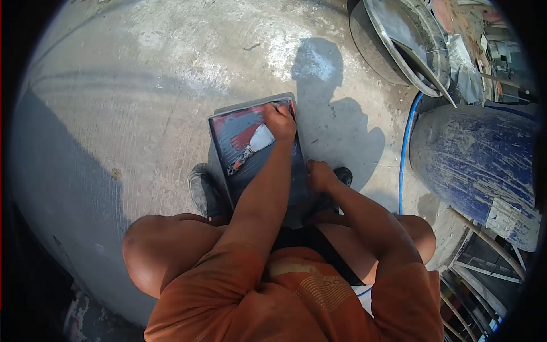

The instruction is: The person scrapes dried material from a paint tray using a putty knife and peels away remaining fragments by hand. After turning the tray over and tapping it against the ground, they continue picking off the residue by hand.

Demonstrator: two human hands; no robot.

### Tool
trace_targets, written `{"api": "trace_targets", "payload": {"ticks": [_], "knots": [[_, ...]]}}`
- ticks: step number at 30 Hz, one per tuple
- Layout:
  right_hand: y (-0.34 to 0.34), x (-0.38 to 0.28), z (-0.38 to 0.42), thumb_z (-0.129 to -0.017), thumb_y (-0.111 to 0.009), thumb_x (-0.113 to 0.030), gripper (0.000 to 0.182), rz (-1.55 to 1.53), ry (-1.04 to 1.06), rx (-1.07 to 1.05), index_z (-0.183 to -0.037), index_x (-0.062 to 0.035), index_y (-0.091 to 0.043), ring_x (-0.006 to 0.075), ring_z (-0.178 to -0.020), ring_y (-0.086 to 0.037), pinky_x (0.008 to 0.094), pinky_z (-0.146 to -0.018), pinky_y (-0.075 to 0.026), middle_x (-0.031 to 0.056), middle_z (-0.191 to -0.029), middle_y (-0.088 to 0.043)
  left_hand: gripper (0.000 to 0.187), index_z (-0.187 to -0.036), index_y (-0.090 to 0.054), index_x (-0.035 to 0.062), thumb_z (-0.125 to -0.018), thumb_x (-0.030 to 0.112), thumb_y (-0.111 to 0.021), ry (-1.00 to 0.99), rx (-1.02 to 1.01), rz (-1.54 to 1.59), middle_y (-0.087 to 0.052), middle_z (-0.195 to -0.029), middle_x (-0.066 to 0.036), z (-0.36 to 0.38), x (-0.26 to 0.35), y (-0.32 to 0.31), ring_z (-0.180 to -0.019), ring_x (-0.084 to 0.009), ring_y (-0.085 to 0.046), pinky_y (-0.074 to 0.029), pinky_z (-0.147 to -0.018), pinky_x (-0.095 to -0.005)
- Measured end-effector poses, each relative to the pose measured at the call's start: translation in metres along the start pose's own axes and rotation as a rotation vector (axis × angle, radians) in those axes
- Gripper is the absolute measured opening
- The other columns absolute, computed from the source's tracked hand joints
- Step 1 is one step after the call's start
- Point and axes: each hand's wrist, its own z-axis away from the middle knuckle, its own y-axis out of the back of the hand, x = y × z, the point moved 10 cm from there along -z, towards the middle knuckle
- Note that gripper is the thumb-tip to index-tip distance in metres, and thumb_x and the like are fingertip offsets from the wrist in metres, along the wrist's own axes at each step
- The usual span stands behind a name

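Note:
A shallow rectangular tray (257, 178) with a raised rim lies between the feet, its inside coated dark grey with reddish patches. My left hand (279, 121) is closed low over the tray's far right corner; what its fingers hold is hidden. Beside it in the tray lies a tool with a whitish, wedge-shaped end (262, 138) and a speckled, stained handle (240, 162). My right hand (321, 175) is closed at the tray's right edge, and its fingertips are hidden, so its hold on the rim cannot be made out.
Dark shoes (204, 189) flank the tray on the concrete floor (154, 131). A blue hose (407, 148) runs along the right, beside a stained blue drum (467, 165). A large round metal basin (376, 48) stands at the upper right. Metal bars (490, 273) are at the lower right.

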Motion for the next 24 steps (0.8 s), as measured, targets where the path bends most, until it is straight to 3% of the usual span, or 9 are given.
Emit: {"api": "trace_targets", "payload": {"ticks": [6, 9, 12, 14, 17, 24], "knots": [[-0.003, 0.003, -0.004, -0.084, -0.07, -0.012, 0.027, -0.029, -0.003, -0.015, -0.107, 0.001, -0.066, 0.0458, -0.11, -0.067, 0.0521, -0.097, -0.053, 0.028, -0.108, -0.072, 0.017, -0.097, -0.071, -0.0056, -0.09, 0.007, -0.062, -0.03, 0.0, 0.04, -0.072, -0.082, -0.025, -0.003, 0.019, 0.008, -0.075, -0.0383, -0.072, -0.054, -0.071, -0.0454], [-0.001, 0.002, -0.005, -0.083, -0.07, -0.012, 0.027, -0.04, 0.009, -0.001, -0.107, 0.0009, -0.066, 0.0462, -0.109, -0.067, 0.0522, -0.097, -0.053, 0.0283, -0.108, -0.071, 0.017, -0.093, -0.075, -0.0055, -0.089, 0.007, -0.065, 0.0, -0.114, 0.09, -0.073, -0.083, -0.025, -0.003, 0.027, 0.001, -0.078, -0.0382, -0.073, -0.056, -0.072, -0.0434], [-0.003, 0.003, -0.003, -0.083, -0.07, -0.012, 0.027, -0.051, 0.001, -0.017, -0.107, 0.0008, -0.066, 0.0465, -0.107, -0.068, 0.0525, -0.097, -0.053, 0.0283, -0.107, -0.071, 0.018, -0.096, -0.078, -0.0025, -0.089, 0.011, -0.068, 0.01, -0.158, -0.02, -0.075, -0.086, -0.024, -0.007, 0.026, -0.008, -0.082, -0.0384, -0.075, -0.057, -0.076, -0.0439], [-0.001, 0.004, -0.003, -0.082, -0.067, -0.014, 0.025, -0.063, 0.021, 0.056, -0.102, 0.0015, -0.066, 0.0473, -0.1, -0.069, 0.0518, -0.089, -0.054, 0.0278, -0.1, -0.072, 0.02, -0.098, -0.079, 0.0015, -0.091, 0.017, -0.067, 0.071, -0.25, -0.262, -0.076, -0.091, -0.022, -0.011, 0.026, -0.016, -0.089, -0.0379, -0.075, -0.057, -0.081, -0.0461], [-0.002, 0.004, -0.003, -0.083, -0.066, -0.014, 0.026, -0.046, 0.014, 0.026, -0.104, 0.002, -0.064, 0.0476, -0.101, -0.068, 0.0526, -0.09, -0.053, 0.028, -0.1, -0.072, 0.024, -0.098, -0.079, 0.0054, -0.093, 0.024, -0.064, 0.079, -0.307, -0.356, -0.077, -0.098, -0.019, -0.012, 0.027, -0.024, -0.094, -0.0376, -0.074, -0.057, -0.088, -0.0475], [-0.008, 0.005, -0.005, -0.083, -0.067, -0.015, 0.027, -0.04, 0.004, 0.012, -0.102, 0.003, -0.065, 0.0483, -0.1, -0.068, 0.053, -0.09, -0.053, 0.0288, -0.099, -0.072, 0.023, -0.099, -0.072, 0.0082, -0.095, 0.028, -0.062, 0.043, -0.384, -0.493, -0.074, -0.108, -0.016, -0.003, 0.03, -0.037, -0.097, -0.0373, -0.073, -0.057, -0.088, -0.0487]]}}
